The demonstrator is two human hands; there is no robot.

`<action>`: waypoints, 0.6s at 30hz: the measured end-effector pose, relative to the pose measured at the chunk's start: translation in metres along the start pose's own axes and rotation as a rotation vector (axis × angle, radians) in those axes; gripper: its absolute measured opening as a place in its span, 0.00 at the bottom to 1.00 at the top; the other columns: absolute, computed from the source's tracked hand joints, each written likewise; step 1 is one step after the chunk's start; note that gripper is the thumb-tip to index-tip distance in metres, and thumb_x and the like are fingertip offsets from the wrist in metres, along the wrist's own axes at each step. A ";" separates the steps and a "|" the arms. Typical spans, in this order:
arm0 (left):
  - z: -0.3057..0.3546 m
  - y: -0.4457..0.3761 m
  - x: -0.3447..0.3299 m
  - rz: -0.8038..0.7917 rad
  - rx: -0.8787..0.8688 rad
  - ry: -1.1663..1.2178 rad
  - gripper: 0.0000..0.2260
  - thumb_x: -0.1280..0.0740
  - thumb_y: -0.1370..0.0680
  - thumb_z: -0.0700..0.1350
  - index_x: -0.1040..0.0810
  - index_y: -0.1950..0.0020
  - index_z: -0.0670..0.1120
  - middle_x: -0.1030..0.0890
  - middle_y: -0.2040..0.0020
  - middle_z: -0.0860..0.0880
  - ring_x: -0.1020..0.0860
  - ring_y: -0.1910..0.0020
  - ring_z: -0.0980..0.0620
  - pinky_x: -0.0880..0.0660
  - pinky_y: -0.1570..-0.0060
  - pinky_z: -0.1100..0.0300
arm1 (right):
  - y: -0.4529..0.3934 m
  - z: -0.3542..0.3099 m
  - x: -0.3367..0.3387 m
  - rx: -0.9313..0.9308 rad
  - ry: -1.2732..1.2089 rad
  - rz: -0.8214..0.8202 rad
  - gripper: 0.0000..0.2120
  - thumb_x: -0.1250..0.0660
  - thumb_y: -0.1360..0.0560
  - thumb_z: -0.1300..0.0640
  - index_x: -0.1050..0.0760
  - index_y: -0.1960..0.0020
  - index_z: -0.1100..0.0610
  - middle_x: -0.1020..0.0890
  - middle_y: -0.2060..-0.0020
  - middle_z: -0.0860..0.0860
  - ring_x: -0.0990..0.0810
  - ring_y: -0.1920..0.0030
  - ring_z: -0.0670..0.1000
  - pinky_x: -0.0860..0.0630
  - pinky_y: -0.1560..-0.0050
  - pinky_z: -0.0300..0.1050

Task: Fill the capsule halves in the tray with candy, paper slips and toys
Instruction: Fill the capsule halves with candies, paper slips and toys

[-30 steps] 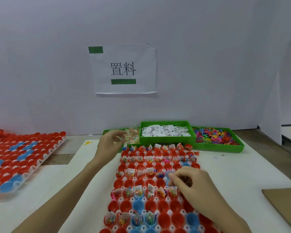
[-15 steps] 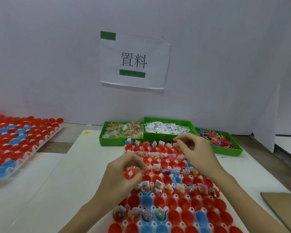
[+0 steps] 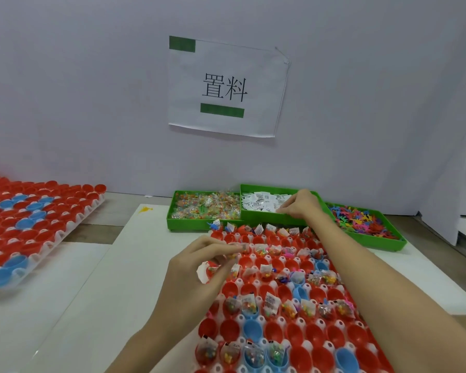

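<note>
Paper slips [image 3: 264, 204] lie under our right hand [image 3: 299, 207], its fingers pinching into the middle bin [image 3: 258, 218]; our left hand [image 3: 199, 267] grips candy packets over the tray [image 3: 315, 323], nearer us.

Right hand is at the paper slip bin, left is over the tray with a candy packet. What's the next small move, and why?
Probably lower the left hand and drop its candy packet into an empty red half just beneath. The right hand is busy pinching in the paper slip bin, and many halves in the tray lie empty.
</note>
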State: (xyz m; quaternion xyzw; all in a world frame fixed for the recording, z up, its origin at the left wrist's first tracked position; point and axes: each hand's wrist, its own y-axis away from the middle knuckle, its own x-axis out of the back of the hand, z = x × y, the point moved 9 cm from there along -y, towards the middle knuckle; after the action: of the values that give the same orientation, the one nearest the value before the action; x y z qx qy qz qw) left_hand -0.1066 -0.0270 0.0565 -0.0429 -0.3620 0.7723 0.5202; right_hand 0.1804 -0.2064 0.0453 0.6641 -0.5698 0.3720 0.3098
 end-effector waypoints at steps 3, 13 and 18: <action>-0.001 -0.001 0.004 0.016 0.012 0.006 0.12 0.26 0.24 0.40 0.13 0.44 0.54 0.17 0.52 0.57 0.18 0.53 0.52 0.23 0.51 0.68 | -0.005 0.008 -0.003 -0.023 -0.044 -0.001 0.11 0.24 0.26 0.55 0.15 0.46 0.59 0.16 0.40 0.56 0.19 0.40 0.56 0.23 0.37 0.52; -0.022 0.005 -0.005 0.001 0.213 0.186 0.07 0.22 0.26 0.42 0.14 0.51 0.52 0.13 0.55 0.55 0.14 0.54 0.54 0.19 0.52 0.66 | 0.026 0.009 0.032 0.216 -0.226 0.265 0.08 0.34 0.18 0.56 0.20 0.42 0.59 0.17 0.50 0.52 0.20 0.50 0.50 0.26 0.49 0.43; -0.018 0.007 -0.015 -0.044 0.256 0.260 0.07 0.22 0.26 0.43 0.14 0.53 0.55 0.13 0.56 0.53 0.14 0.54 0.53 0.19 0.53 0.66 | 0.106 -0.017 0.036 0.395 -0.407 0.222 0.02 0.36 0.17 0.57 0.25 0.45 0.54 0.17 0.61 0.51 0.18 0.65 0.45 0.20 0.62 0.40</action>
State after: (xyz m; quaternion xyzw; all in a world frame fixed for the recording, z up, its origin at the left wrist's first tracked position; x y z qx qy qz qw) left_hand -0.0976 -0.0313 0.0342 -0.0681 -0.1911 0.7886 0.5805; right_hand 0.0757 -0.2276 0.0834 0.7060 -0.6058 0.3667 0.0115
